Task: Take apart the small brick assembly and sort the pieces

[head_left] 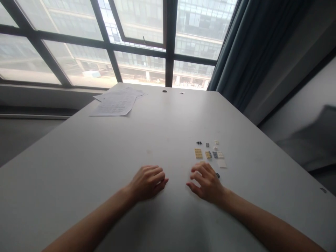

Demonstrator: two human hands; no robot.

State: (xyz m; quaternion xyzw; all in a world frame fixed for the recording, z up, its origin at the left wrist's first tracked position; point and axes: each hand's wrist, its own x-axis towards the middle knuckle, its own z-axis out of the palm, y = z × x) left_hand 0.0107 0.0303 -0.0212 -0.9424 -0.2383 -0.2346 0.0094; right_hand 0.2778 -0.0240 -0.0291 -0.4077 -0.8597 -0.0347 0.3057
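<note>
While left hand (pixel 148 182) lies slack, empty, right hand (pixel 207 182), likewise, half-hides dark piece (pixel 218 175).

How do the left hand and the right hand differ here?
The left hand is loosely curled and closed up; the right hand is arched and spread. The left hand lies on a bare part of the table; the right hand sits just short of the small bricks. Both rest palm down on the table.
</note>
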